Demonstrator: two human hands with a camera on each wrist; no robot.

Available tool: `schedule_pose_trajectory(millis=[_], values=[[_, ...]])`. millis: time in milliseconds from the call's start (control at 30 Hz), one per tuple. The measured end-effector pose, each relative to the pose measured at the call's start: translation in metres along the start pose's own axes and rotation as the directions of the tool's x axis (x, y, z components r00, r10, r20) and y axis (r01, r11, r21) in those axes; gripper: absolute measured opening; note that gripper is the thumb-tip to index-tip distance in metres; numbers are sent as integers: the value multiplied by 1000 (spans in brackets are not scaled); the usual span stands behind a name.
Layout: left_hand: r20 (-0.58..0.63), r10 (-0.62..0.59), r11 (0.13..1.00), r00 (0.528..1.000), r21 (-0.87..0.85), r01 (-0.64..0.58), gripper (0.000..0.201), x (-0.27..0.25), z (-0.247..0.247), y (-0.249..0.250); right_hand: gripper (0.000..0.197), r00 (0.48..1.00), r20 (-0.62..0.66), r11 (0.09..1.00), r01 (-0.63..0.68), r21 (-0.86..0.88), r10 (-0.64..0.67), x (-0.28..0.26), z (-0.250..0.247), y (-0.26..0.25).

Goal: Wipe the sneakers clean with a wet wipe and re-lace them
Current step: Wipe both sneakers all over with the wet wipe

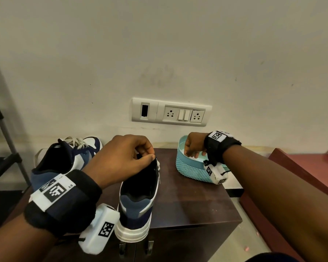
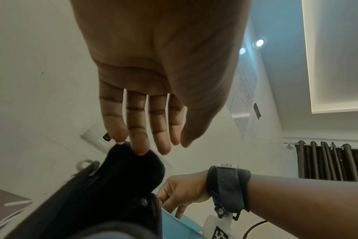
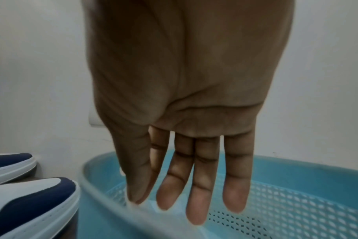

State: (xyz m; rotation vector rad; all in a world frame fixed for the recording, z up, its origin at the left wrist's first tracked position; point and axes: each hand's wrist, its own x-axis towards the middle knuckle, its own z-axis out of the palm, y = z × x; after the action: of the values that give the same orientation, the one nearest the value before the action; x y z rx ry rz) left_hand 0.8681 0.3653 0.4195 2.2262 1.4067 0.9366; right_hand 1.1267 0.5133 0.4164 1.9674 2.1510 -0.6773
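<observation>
The left hand (image 1: 121, 157) pinches the near sneaker's (image 1: 138, 197) tongue, heel toward the person. The right hand (image 1: 194, 144), fingers straight and holding nothing, dips into the basket (image 1: 191, 171) to the sneaker's right.

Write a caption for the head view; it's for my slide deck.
Left hand pinches the near sneaker's tongue while the right hand reaches into the blue basket.

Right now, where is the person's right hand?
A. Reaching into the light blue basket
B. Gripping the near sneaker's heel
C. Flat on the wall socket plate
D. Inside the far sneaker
A: the right hand dips, fingers down, past the rim of the light blue basket, while the left hand holds the near sneaker at its tongue.
</observation>
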Motion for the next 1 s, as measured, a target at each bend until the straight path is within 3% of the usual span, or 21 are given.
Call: schedule_pose_trajectory(millis=[133, 333, 433, 533, 633, 700, 833, 933, 1000], values=[[55, 4, 1000, 998, -12, -4, 4, -11, -5, -2, 5, 999, -33, 999, 14, -39, -15, -3, 5, 3], [96, 14, 999, 995, -32, -11, 3, -27, -10, -12, 29, 997, -75, 996, -19, -88, 12, 0, 19, 7], [129, 26, 999, 991, -46, -21, 3, -33, -11, -15, 12, 990, -143, 997, -5, -73, -5, -9, 9, 5], [173, 38, 998, 984, -64, -28, 4, -37, -11, -17, 14, 967, -253, 1000, 13, 13, -9, -22, -9, 9], [213, 67, 996, 975, -71, -53, 6, -43, -11, -19, 13, 932, -360, 969, 56, 242, 36, -34, -27, 20], [231, 77, 996, 970, -61, -65, 7, -44, -10, -20, 14, 906, -416, 890, 122, 439, 81, -44, -33, 27], [170, 64, 995, 983, -90, -49, 9, -45, -11, -18, 22, 881, -455, 579, 305, 757, 131, -73, -34, 23], [16, 0, 980, 1000, -198, 4, 18, -38, -15, -14, 21, 896, -438, 347, 389, 853, 75, -99, -25, 1], [-64, -95, 934, 993, -351, 66, 35, -31, -20, -12, 20, 921, -388, 252, 384, 888, -38, -113, -12, -21]])
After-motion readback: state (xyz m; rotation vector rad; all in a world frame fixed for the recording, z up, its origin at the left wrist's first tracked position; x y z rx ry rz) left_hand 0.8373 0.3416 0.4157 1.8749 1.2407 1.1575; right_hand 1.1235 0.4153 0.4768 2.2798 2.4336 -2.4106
